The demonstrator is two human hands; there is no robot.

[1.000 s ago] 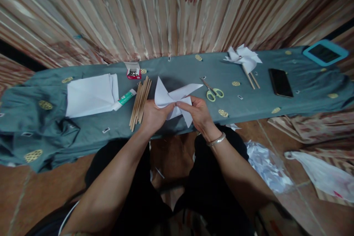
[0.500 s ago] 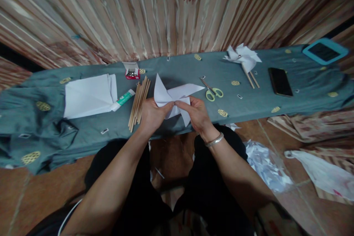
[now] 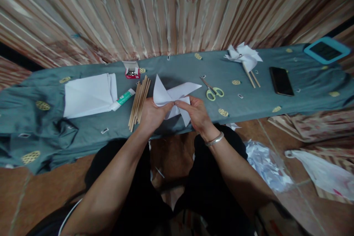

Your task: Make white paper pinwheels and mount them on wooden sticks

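Your left hand [image 3: 151, 115] and right hand [image 3: 197, 113] each pinch the white paper pinwheel [image 3: 173, 99] at its centre, just above the tabletop [image 3: 177, 72] edge. Wooden sticks [image 3: 139, 101] lie just left of your left grip; yellow-handled scissors [image 3: 212, 90] lie beyond your right.

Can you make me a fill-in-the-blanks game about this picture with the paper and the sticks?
1. Both hands, the left hand and the right hand, hold a folded white paper ____.
2. The scissors have ____ handles.
3. The wooden sticks lie just right of a tube of ____.
4. The black phone lies flat on the ____ cloth.

Missing words: pinwheel; yellow; glue; grey-green
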